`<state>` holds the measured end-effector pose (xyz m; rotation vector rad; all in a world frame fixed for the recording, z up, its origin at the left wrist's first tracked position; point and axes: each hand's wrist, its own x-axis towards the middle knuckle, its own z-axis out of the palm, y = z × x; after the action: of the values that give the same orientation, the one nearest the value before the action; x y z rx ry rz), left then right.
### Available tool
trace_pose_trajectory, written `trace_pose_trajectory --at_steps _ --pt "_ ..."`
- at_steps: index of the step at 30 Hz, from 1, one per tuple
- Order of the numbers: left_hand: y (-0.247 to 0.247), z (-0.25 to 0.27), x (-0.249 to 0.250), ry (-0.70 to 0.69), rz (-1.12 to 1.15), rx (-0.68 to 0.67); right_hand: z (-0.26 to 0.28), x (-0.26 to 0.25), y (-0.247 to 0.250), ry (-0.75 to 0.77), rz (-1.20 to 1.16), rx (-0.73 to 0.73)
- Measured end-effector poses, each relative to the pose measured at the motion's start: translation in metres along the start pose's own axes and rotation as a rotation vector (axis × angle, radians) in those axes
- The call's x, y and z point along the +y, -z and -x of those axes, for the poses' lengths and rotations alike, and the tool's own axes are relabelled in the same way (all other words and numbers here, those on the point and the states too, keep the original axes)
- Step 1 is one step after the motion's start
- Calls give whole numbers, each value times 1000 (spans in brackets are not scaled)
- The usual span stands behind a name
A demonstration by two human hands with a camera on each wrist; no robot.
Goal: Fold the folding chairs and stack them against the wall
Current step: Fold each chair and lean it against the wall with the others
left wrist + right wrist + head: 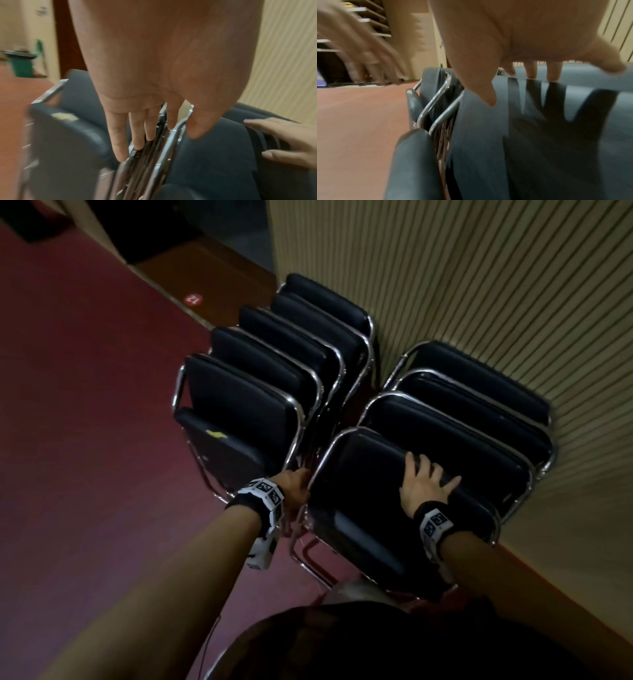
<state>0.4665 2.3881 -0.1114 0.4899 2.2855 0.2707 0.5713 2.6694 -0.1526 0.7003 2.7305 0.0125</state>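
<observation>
Leaning against the ribbed wall [479, 285], two rows of folded chairs stand side by side. The right hand [424, 484] lies flat with spread fingers on the front chair [359, 474] of the right row. The left hand [291, 484], fingers straight, reaches down beside that chair's metal frame [164, 155], thumb against its padding, gripping nothing.

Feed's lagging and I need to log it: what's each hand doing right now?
Left hand: open, straight fingers at the chrome tube frame, gripping nothing.
Right hand: open, spread over the nearest folded black padded chair.

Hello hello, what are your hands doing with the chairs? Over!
Right hand flat on front folded chair. Left hand at its frame, fingers straight. Two rows lean on wall.
</observation>
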Motion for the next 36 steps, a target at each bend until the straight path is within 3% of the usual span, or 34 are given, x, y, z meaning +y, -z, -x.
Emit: trace_pose_trajectory --at_steps 4,6,8,12,15,22,25,29,33,36 --pt "-9 41 -34 11 58 40 23 -22 12 2 46 -21" --pt "-18 82 -78 88 89 89 47 -66 23 107 88 6" --pt "-35 141 -159 165 83 76 91 -153 24 325 154 7" --pt "-53 199 -235 211 119 73 146 -277 30 579 132 -185" --pt "-68 262 -313 307 187 111 200 -390 25 762 198 -224" --pt "-148 433 -465 683 451 216 348 -613 13 1247 458 -258" --pt "-204 499 -507 875 601 258 427 -692 -2 1472 595 -255" --pt "-258 572 -539 1051 763 242 530 -762 -28 1745 735 -242" --pt "-274 650 -573 1213 852 376 626 -830 -43 2014 771 -231" --pt "-289 697 -601 1341 921 397 688 -882 -55 2167 794 -239"
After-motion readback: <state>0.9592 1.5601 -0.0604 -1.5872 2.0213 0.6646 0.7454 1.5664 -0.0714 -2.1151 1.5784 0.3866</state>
